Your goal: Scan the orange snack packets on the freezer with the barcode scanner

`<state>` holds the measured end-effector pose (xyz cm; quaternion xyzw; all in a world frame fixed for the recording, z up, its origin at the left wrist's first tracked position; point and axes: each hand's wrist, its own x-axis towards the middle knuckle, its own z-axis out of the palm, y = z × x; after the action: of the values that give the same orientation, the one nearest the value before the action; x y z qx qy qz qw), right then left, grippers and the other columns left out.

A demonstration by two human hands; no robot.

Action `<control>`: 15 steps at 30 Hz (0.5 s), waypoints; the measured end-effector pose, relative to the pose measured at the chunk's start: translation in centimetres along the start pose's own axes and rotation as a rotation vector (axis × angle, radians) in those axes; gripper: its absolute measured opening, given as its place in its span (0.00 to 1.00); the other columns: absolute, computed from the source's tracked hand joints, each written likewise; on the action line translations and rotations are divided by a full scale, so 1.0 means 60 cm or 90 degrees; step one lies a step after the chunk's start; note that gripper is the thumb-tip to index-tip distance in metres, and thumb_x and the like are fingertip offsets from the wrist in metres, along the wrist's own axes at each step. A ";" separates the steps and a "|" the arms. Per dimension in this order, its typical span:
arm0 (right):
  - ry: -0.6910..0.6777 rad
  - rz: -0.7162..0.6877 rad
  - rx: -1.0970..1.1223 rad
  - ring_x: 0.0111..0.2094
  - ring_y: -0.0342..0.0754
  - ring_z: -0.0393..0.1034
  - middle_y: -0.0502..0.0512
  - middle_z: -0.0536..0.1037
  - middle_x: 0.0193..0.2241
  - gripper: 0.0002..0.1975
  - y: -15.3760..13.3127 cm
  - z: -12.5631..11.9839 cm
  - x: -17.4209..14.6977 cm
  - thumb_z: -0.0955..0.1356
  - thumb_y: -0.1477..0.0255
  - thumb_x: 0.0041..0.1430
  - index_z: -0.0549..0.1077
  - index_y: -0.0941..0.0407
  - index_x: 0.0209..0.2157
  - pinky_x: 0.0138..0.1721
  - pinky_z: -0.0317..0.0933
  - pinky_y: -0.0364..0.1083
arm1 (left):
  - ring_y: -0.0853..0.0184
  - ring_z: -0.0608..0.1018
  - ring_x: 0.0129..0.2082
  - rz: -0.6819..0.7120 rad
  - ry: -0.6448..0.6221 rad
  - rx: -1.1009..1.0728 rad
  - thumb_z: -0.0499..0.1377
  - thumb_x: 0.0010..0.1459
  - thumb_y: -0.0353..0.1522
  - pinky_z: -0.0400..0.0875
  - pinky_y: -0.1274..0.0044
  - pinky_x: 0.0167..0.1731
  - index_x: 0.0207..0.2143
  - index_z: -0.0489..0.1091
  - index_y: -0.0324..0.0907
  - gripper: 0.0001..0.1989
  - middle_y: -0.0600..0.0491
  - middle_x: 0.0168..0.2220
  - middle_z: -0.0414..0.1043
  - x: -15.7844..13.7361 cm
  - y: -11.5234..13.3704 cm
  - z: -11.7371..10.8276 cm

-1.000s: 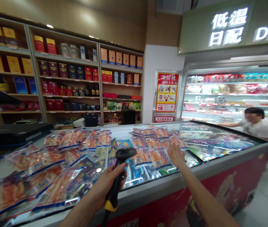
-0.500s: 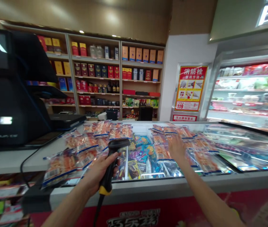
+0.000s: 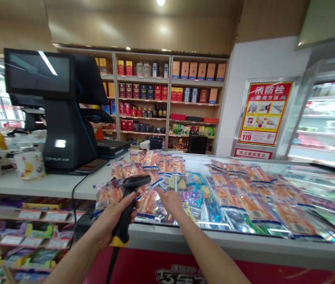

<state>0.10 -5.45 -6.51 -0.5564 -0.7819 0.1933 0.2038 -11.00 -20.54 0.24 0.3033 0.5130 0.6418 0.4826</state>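
My left hand is wrapped round the black and yellow handle of a barcode scanner, its head pointing right over the packets. My right hand is at the left pile, its fingers closed at the edge of a clear snack packet with orange-brown contents and blue trim; the fingertips are partly hidden. More such packets lie behind it on the left side of the chest freezer. A second group of packets is spread over the glass on the right.
On the left counter stands a black checkout terminal with a cable hanging down. Paper cups are beside it. Below are shelves of boxed sweets. Blue and yellow ice cream packs show through the freezer glass.
My right hand has moved left from the right group of packets to the left pile. The view has turned left, showing more of the counter. The scanner stays in my left hand.
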 end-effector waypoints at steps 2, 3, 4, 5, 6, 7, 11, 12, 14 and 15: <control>-0.006 0.033 0.038 0.37 0.56 0.66 0.63 0.74 0.32 0.35 -0.012 0.009 0.011 0.48 0.47 0.47 0.73 0.58 0.28 0.34 0.56 0.49 | 0.78 0.65 0.14 0.001 -0.005 -0.002 0.58 0.44 0.35 0.61 0.85 0.13 0.23 0.65 0.37 0.09 0.55 0.20 0.66 0.002 0.000 0.003; -0.008 0.045 0.060 0.38 0.56 0.66 0.64 0.73 0.33 0.34 -0.015 0.011 0.018 0.49 0.49 0.49 0.73 0.59 0.30 0.35 0.56 0.49 | 0.78 0.65 0.14 -0.001 -0.007 -0.001 0.58 0.44 0.35 0.61 0.85 0.13 0.24 0.66 0.37 0.09 0.55 0.20 0.66 0.004 0.000 0.004; -0.006 0.056 0.081 0.38 0.56 0.66 0.64 0.73 0.34 0.31 -0.015 0.012 0.024 0.50 0.52 0.50 0.73 0.60 0.31 0.35 0.56 0.49 | 0.78 0.65 0.14 -0.003 -0.012 0.001 0.58 0.44 0.36 0.61 0.85 0.13 0.24 0.66 0.37 0.10 0.55 0.20 0.66 0.005 -0.001 0.007; 0.000 0.062 0.102 0.38 0.55 0.65 0.65 0.73 0.35 0.29 -0.014 0.012 0.030 0.51 0.56 0.52 0.72 0.61 0.32 0.35 0.56 0.48 | 0.77 0.65 0.14 -0.007 -0.018 0.001 0.58 0.44 0.35 0.61 0.84 0.13 0.25 0.66 0.37 0.10 0.55 0.19 0.66 0.006 -0.001 0.009; 0.014 0.065 0.126 0.38 0.54 0.66 0.65 0.73 0.34 0.27 -0.010 0.011 0.035 0.51 0.59 0.53 0.72 0.61 0.32 0.35 0.56 0.47 | 0.77 0.65 0.14 -0.012 -0.024 -0.001 0.58 0.44 0.35 0.62 0.84 0.14 0.26 0.66 0.37 0.10 0.55 0.19 0.66 0.007 -0.002 0.012; 0.036 0.068 0.152 0.37 0.53 0.66 0.65 0.73 0.34 0.25 -0.004 0.009 0.040 0.51 0.62 0.53 0.72 0.62 0.31 0.35 0.56 0.46 | 0.77 0.65 0.14 -0.016 -0.031 -0.005 0.58 0.44 0.35 0.62 0.84 0.14 0.28 0.65 0.38 0.10 0.55 0.20 0.66 0.007 -0.003 0.015; 0.155 0.079 0.306 0.34 0.48 0.66 0.59 0.74 0.31 0.21 0.039 -0.012 0.058 0.51 0.67 0.53 0.70 0.60 0.29 0.32 0.57 0.43 | 0.77 0.65 0.15 -0.024 -0.064 -0.016 0.58 0.45 0.35 0.61 0.84 0.14 0.29 0.65 0.39 0.09 0.55 0.21 0.66 0.006 -0.005 0.035; 0.179 0.080 0.353 0.33 0.47 0.66 0.58 0.74 0.31 0.20 0.054 -0.022 0.062 0.51 0.68 0.53 0.70 0.59 0.28 0.31 0.57 0.42 | 0.77 0.65 0.15 -0.026 -0.076 -0.017 0.58 0.44 0.35 0.61 0.84 0.14 0.28 0.65 0.39 0.09 0.56 0.21 0.66 0.005 -0.005 0.042; 0.222 0.094 0.434 0.32 0.45 0.66 0.56 0.73 0.30 0.20 0.086 -0.048 0.070 0.50 0.68 0.53 0.68 0.59 0.29 0.30 0.58 0.41 | 0.77 0.65 0.15 -0.031 -0.101 -0.021 0.58 0.44 0.35 0.60 0.84 0.15 0.27 0.65 0.39 0.09 0.56 0.21 0.66 0.003 -0.006 0.057; 0.243 0.089 0.450 0.31 0.45 0.66 0.56 0.73 0.30 0.20 0.103 -0.063 0.073 0.49 0.67 0.53 0.68 0.58 0.29 0.29 0.59 0.41 | 0.77 0.65 0.15 -0.034 -0.111 -0.020 0.59 0.44 0.36 0.60 0.84 0.15 0.27 0.65 0.39 0.10 0.56 0.20 0.66 0.002 -0.006 0.065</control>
<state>5.70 0.90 -6.17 -0.5297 -0.5759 0.3566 0.5105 -7.45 -18.99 1.00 0.3363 0.4669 0.6078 0.5473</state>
